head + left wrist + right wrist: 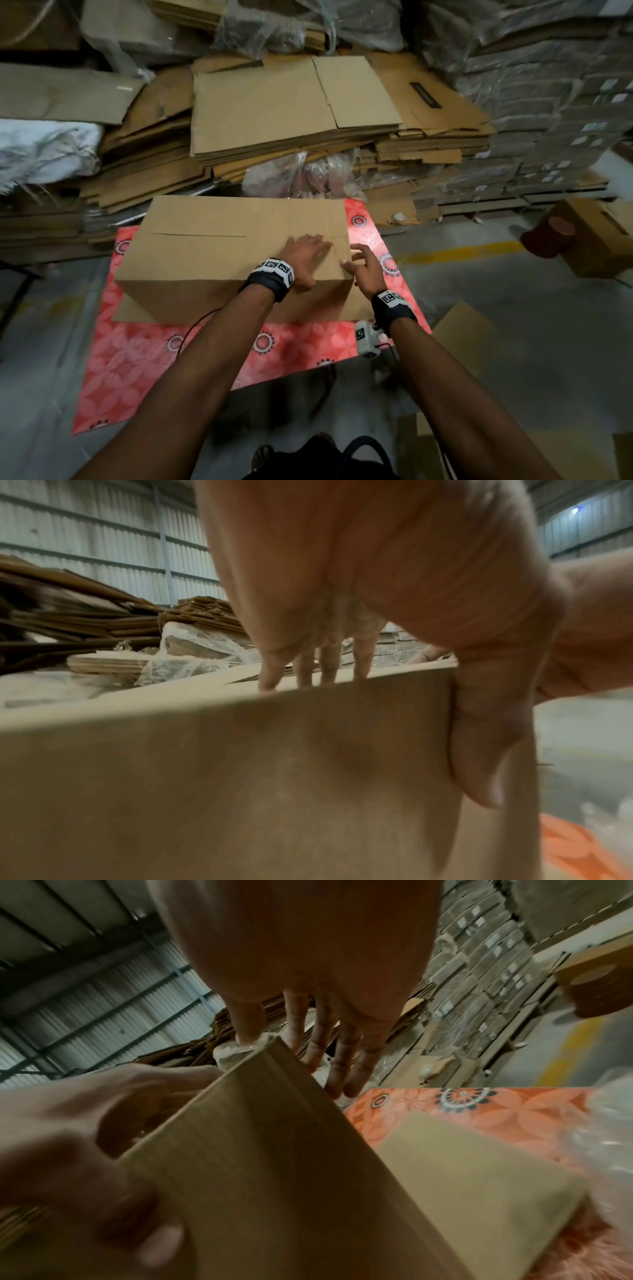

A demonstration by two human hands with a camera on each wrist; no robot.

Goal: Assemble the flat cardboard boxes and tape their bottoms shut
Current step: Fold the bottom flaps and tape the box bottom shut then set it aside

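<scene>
Box (219, 253) stands erected on the mat (205, 346), centre frame, bottom flaps folded up; left hand (303, 255) presses flat, grip spread, right hand (364, 265) at 3 o'clock, fingers loosely spread at the corner; judged next: fetch tape.

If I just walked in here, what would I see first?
Probably the big cardboard box standing on the bright pink flowered mat right in the middle. The left hand lies flat on the box's top near its right end, and the right hand touches the corner beside it. Behind them rises a messy heap of flat cardboard.
</scene>
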